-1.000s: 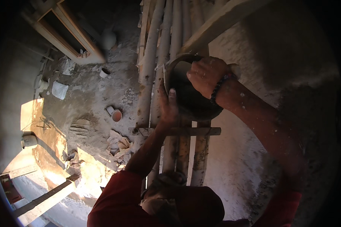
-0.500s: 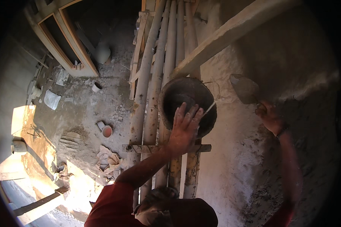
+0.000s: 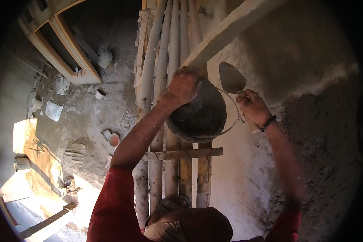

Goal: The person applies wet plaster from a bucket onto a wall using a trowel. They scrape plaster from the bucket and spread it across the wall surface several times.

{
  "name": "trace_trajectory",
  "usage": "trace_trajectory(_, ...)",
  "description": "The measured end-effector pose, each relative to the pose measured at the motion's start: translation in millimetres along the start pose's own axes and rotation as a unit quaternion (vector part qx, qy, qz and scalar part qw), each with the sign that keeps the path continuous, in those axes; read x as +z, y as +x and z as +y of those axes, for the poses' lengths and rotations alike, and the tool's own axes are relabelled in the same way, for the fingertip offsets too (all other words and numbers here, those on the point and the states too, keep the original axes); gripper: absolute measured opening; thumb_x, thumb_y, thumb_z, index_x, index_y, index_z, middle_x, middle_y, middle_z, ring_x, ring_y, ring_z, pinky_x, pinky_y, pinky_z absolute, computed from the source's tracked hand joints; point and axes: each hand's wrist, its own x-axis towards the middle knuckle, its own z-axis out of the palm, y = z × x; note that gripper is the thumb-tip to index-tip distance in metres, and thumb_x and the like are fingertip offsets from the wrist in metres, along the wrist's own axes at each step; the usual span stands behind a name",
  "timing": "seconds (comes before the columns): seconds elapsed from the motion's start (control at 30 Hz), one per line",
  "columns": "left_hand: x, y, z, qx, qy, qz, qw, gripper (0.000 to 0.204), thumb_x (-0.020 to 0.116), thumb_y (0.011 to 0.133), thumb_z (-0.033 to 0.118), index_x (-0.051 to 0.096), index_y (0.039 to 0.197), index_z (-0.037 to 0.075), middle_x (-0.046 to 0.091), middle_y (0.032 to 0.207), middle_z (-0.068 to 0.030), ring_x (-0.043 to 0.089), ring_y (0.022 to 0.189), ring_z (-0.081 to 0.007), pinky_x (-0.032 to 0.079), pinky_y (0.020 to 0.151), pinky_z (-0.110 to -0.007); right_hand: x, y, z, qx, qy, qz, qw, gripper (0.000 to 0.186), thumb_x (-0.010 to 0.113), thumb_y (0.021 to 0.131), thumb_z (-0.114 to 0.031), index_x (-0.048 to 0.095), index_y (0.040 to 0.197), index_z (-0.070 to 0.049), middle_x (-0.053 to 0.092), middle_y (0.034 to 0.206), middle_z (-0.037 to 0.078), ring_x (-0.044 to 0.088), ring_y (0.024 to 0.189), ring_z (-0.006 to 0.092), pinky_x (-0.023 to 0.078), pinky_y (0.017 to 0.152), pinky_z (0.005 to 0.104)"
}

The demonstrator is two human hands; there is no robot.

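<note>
A dark, mortar-caked bucket [image 3: 199, 115] sits on a scaffold of long poles, its inside showing grey residue. My left hand [image 3: 184, 85] is closed over the bucket's far left rim, with the fingers curled toward the inside. My right hand [image 3: 254, 107] grips the wooden handle of a trowel [image 3: 232, 78] just right of the bucket. The trowel's leaf-shaped grey blade points away from me, in front of the plastered wall. A thin wire bail [image 3: 234, 124] loops out from the bucket's right side, close to my right hand.
The poles [image 3: 174, 48] run lengthwise under the bucket, with a crosspiece [image 3: 183, 154] nearer me. A thick beam [image 3: 230, 32] slants above. At right stands the part-plastered wall [image 3: 234, 177]. Far below left are a floor with pails [image 3: 114, 140], rubble and a door frame [image 3: 78, 44].
My left hand has gone from over the bucket's opening to its far rim. My right hand has brought the trowel left, closer to the bucket. The bail has dropped to the right.
</note>
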Motion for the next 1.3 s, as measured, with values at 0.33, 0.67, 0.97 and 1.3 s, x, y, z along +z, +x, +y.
trace_trajectory(0.33, 61, 88, -13, 0.076, 0.055, -0.349, 0.933, 0.041, 0.062, 0.075, 0.008, 0.060, 0.116, 0.007, 0.063, 0.105, -0.0194, 0.060, 0.103, -0.0358, 0.048, 0.088, -0.044, -3, -21, 58, -0.021, -0.010, 0.058, 0.998, 0.022, 0.061, 0.082, -0.018, 0.054, 0.092, 0.000, 0.055, 0.083, 0.009, 0.058, 0.061, 0.0154, 0.051, 0.048, 0.0311)
trace_trajectory(0.67, 64, 57, -9, 0.119, 0.123, -0.286, 0.943, 0.019, 0.060, 0.079, 0.011, 0.066, 0.097, 0.007, 0.065, 0.104, -0.0174, 0.063, 0.100, -0.0323, 0.052, 0.086, -0.040, -2, -60, 76, 0.002, 0.100, 0.086, 0.991, 0.018, 0.061, 0.083, -0.020, 0.054, 0.091, -0.005, 0.052, 0.069, 0.004, 0.054, 0.058, 0.0119, 0.049, 0.047, 0.0290)
trace_trajectory(0.97, 77, 10, -11, 0.184, 0.213, -0.031, 0.959, 0.026, 0.057, 0.080, 0.010, 0.063, 0.103, -0.001, 0.068, 0.093, -0.0165, 0.067, 0.088, -0.0286, 0.055, 0.077, -0.038, 6, -75, 70, 0.005, 0.110, 0.078, 0.991, 0.014, 0.060, 0.084, -0.016, 0.054, 0.090, -0.005, 0.052, 0.069, 0.003, 0.051, 0.055, 0.0106, 0.048, 0.045, 0.0283)
trace_trajectory(1.3, 37, -38, 72, -0.041, -0.095, -0.269, 0.958, 0.035, 0.056, 0.090, 0.028, 0.063, 0.110, 0.000, 0.065, 0.106, -0.0221, 0.064, 0.097, -0.0355, 0.051, 0.086, -0.043, 7, -75, 93, 0.027, 0.193, 0.151, 0.969, 0.015, 0.059, 0.083, -0.011, 0.054, 0.094, -0.003, 0.056, 0.073, 0.002, 0.055, 0.057, 0.0107, 0.046, 0.039, 0.0292)
